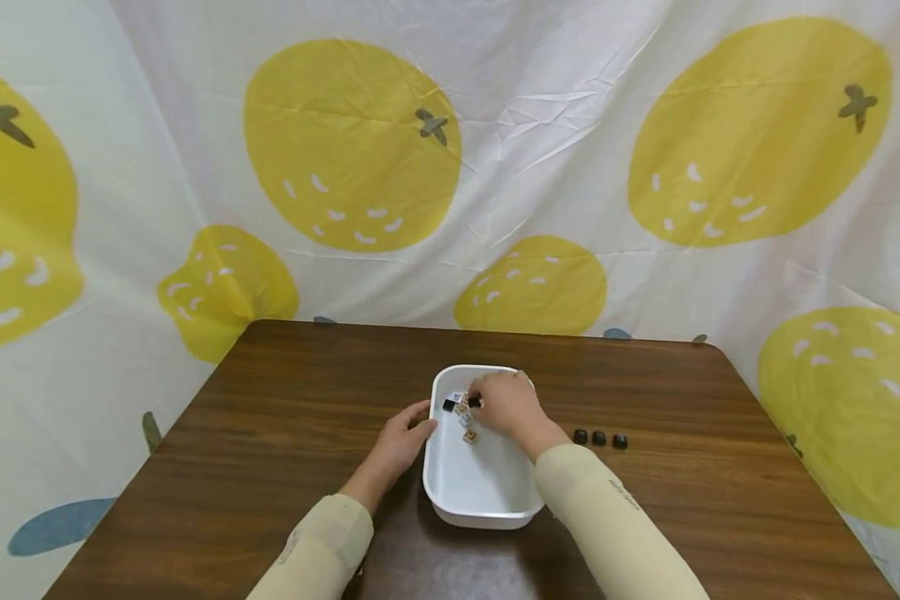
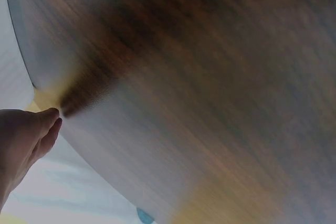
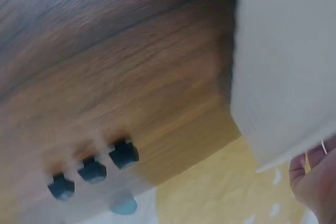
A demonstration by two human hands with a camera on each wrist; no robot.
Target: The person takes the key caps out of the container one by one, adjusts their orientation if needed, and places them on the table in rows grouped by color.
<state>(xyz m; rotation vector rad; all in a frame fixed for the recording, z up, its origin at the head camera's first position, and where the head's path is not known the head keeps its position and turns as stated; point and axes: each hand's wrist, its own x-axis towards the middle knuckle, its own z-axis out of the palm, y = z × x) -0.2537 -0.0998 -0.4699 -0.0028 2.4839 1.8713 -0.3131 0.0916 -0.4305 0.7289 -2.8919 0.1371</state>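
A white rectangular tub (image 1: 487,475) stands on the table. In its far left part lie several small block-like pieces, some black, some white, and some tan, such as the tan piece (image 1: 470,436). My right hand (image 1: 506,404) reaches into the tub over its right side and pinches a small black block (image 1: 475,402). Another black block (image 1: 448,405) lies close by, left of it. My left hand (image 1: 401,437) touches the tub's left wall with its fingertips. In the right wrist view the tub's wall hides most of the right hand (image 3: 317,184).
Three small black blocks (image 1: 599,438) stand in a row on the brown wooden table (image 1: 315,375), right of the tub and near my right forearm. Behind the table hangs a white cloth (image 1: 532,167) printed with yellow fruit.
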